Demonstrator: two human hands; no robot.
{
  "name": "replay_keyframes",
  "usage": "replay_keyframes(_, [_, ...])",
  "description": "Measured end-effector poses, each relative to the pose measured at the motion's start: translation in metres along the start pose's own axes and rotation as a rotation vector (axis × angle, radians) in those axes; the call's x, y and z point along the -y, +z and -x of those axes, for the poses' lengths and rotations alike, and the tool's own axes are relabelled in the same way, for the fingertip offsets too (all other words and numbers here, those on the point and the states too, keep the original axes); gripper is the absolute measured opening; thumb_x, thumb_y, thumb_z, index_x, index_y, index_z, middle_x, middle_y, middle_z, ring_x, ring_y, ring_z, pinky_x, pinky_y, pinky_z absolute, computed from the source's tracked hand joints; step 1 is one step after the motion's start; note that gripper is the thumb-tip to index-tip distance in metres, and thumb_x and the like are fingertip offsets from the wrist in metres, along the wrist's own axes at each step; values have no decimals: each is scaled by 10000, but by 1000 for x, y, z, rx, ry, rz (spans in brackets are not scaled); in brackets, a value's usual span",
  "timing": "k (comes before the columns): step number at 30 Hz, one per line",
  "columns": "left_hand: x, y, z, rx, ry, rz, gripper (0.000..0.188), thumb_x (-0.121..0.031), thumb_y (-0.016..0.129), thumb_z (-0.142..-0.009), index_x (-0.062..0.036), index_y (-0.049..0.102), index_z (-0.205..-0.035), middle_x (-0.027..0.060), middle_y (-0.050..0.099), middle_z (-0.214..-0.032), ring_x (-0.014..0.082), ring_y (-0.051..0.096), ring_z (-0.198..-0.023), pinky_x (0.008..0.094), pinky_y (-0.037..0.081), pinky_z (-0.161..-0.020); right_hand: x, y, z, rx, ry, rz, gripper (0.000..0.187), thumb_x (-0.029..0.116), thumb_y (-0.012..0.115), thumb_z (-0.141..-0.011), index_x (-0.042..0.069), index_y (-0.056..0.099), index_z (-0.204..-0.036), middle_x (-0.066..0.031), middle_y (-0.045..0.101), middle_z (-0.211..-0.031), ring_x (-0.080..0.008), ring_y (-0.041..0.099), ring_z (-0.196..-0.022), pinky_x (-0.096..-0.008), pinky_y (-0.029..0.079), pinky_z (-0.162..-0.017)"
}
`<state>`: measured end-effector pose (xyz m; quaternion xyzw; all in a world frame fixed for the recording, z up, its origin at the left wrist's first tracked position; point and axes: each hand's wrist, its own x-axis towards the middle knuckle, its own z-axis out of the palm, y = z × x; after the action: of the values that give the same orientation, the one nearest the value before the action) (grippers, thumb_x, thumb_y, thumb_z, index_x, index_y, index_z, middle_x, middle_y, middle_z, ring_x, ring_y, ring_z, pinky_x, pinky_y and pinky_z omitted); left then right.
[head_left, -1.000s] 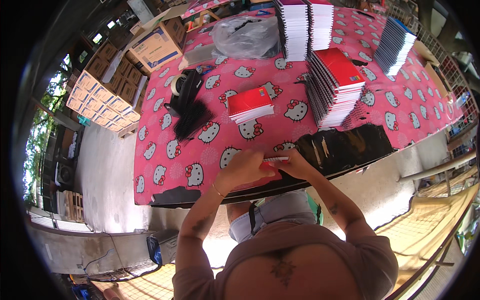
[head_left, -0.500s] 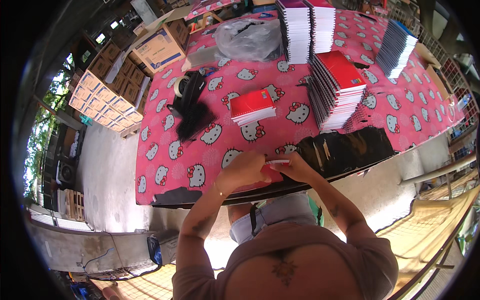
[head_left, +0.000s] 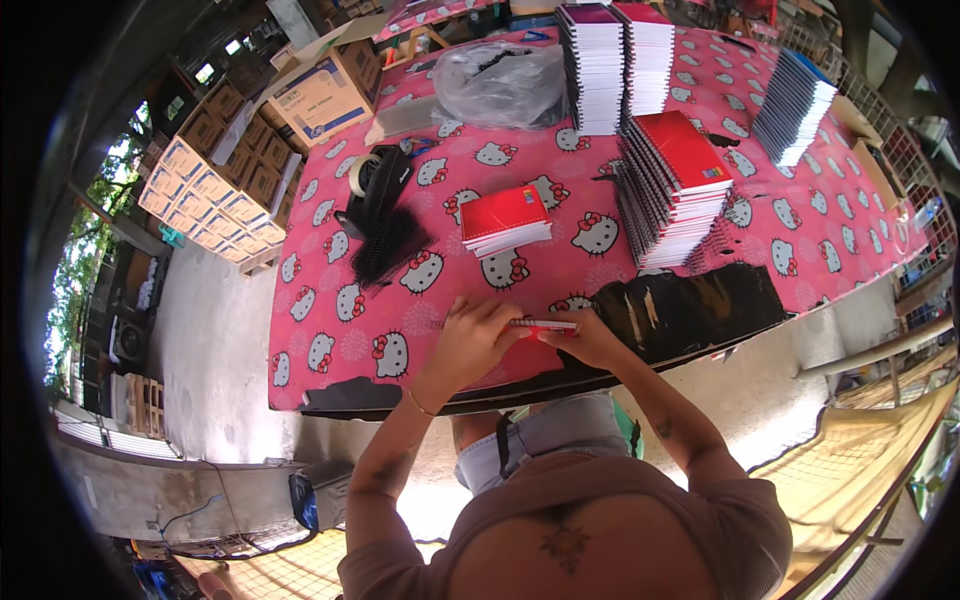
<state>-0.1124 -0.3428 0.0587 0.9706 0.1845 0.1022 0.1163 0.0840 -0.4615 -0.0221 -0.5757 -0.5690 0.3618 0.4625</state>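
A small notebook with a glossy red cover and white page edges [head_left: 548, 325] sits between the two hands, above the near edge of the worktop [head_left: 560, 270]; its narrow edge faces upward, showing a pale strip with a row of dark marks near its left end, too small to tell as coil or holes. The right hand [head_left: 592, 343] comes in from the lower right, thumb pointing left along the red face; its grip pinches the notebook's right end. The left hand [head_left: 472, 342] reaches up from the lower left, back uppermost, fingers bent at the notebook's left end; its fingertips are partly hidden, so I cannot tell whether that grip pinches it. Beyond the hands, a low stack of red notebooks [head_left: 505, 212] lies on the pink, cat-patterned covering; a tangle of black plastic coils [head_left: 390, 250] lies to its left; a taller stack of red, spiral-bound notebooks [head_left: 675, 190] stands to its right; farther off rests a translucent plastic bag [head_left: 500, 85].
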Motion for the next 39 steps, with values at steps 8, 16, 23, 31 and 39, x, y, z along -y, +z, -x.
replay_keyframes(8, [-53,80,44,-166,18,-194,918,-594,526,-912,115,321,-1458,329,297,-1531,455,244,-1466,666,150,-1145,-10,8,1,-84,-84,-78,311,130,704,-887,56,686,-1189,-144,702,-834,-164,592,-684,-318,496,-677])
replay_keyframes(16, [-49,93,45,-200,46,-262,886,-609,476,-927,87,348,-1462,284,321,-1540,417,275,-1461,645,169,-1143,-14,11,-3,-105,-183,-44,327,116,698,-877,58,681,-1199,-195,715,-917,-209,696,-792,-339,526,-741])
replay_keyframes(23, [-63,83,45,-267,125,-110,721,-494,507,-961,32,416,-1446,227,391,-1517,362,345,-1432,614,145,-1161,-19,8,-1,-39,-93,-14,388,126,717,-863,47,649,-1236,-220,703,-922,-323,715,-845,-361,532,-747])
replay_keyframes(31, [-35,40,-2,-413,119,59,280,-256,687,-898,-112,648,-1136,45,681,-1068,220,654,-982,540,269,-1121,20,-18,9,-77,-235,157,368,122,762,-832,10,657,-1166,-161,712,-957,-322,697,-860,-352,533,-803])
replay_keyframes(39, [-42,39,-3,-411,119,109,225,-195,755,-828,-101,673,-1016,47,695,-979,248,652,-896,474,341,-1065,15,-47,18,-37,-99,-95,191,63,745,-853,-12,732,-1028,-102,734,-895,-132,689,-799,-280,545,-739])
